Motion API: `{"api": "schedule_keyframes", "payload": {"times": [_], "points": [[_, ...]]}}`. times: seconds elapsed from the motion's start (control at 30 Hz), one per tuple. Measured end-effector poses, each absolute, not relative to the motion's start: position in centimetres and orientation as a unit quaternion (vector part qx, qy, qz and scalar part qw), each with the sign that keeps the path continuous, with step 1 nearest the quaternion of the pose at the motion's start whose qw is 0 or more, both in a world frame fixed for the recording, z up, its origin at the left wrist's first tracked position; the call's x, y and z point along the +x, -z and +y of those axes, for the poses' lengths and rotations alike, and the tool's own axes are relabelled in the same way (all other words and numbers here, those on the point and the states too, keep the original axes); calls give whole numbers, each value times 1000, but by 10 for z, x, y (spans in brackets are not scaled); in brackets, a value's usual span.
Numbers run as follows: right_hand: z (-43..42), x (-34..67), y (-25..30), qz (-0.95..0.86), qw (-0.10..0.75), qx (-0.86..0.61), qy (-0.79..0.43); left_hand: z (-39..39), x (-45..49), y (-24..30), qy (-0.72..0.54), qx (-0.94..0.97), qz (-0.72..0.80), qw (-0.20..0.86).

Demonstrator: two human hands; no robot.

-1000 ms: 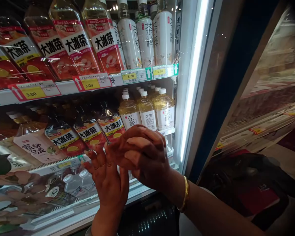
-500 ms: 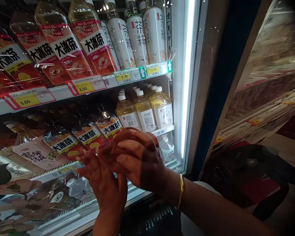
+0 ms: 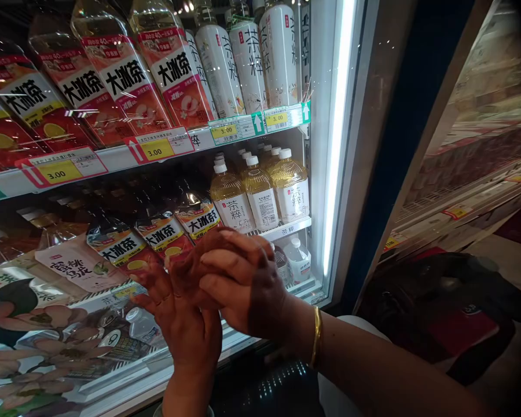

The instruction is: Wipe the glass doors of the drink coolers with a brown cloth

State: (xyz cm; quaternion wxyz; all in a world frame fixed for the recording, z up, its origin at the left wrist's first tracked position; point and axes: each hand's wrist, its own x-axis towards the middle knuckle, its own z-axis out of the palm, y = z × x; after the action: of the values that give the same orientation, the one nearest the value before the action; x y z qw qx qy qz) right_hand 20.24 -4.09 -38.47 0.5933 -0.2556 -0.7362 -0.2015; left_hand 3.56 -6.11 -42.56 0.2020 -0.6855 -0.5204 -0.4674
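Observation:
Both of my hands are raised close together in front of the glass door (image 3: 325,145) of a drinks fridge. My left hand (image 3: 186,330) has its fingers stretched out and apart toward the glass, with a ring on one finger. From the right, my right hand (image 3: 247,284) overlaps it, fingers bent and close together, a gold bangle (image 3: 316,336) on the wrist. Where the hands meet, a dim reddish patch blends with the fingers. I cannot make out what, if anything, the right fingers hold, nor whether the hands touch the glass.
Behind the glass, large iced tea bottles (image 3: 173,75) and white-labelled tea bottles (image 3: 282,52) fill the upper shelf. Smaller amber tea bottles (image 3: 263,197) stand below. Flower pictures (image 3: 56,347) cover the lower left glass. At right is a dark, blurred bag-like object (image 3: 443,295) with red.
The shelves and bottles have shifted slightly right in view. My hands keep nearly the same overlapped pose, moved slightly left relative to the bottles.

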Motion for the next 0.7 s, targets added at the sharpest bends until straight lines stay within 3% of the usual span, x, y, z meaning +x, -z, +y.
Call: {"api": "schedule_keyframes", "payload": {"times": [0.13,0.4,0.57,0.7], "points": [[-41,196,392,-783,535,-214,235,-63,28,428,469,-684,-519,207],[-40,197,387,-725,622,-233,183,-68,27,423,474,-675,-527,205],[-42,180,389,-776,560,-198,212,-70,20,430,482,-673,-523,201],[-44,187,386,-774,572,-188,194,-76,18,426,478,-680,-517,203]]}}
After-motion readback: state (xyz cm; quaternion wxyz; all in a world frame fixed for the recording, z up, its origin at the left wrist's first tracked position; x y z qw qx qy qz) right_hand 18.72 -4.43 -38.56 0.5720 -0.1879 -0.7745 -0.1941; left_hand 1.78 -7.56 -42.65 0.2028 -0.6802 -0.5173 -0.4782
